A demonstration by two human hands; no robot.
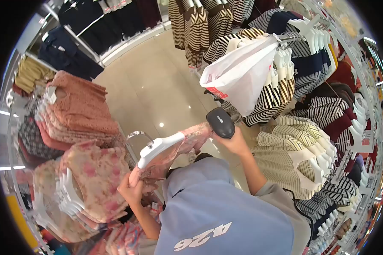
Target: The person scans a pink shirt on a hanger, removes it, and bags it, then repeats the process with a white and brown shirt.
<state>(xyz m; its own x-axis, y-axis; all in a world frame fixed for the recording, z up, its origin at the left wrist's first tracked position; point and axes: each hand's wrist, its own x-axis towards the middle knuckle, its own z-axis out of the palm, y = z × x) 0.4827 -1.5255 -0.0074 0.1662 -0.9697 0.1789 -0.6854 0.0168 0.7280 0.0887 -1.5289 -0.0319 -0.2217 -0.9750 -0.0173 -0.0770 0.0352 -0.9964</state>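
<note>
A pink floral garment [191,138] hangs on a white hanger [161,148] with a metal hook, held in front of my body. My left hand [132,190] is closed on the hanger's near end, over the garment's shoulder. At the garment's other shoulder, my right hand [234,142] is closed around a black handheld scanner [220,122]. The scanner's rounded head hides most of those fingers, so whether they also pinch the cloth cannot be seen.
To the left, racks carry pink floral tops [95,178] and salmon knit tops [78,106]. A white bag [242,72] hangs from the right rack's end, beside striped tops [285,157]. Tiled floor [144,85] runs between the racks. Dark clothes [64,53] hang farther back.
</note>
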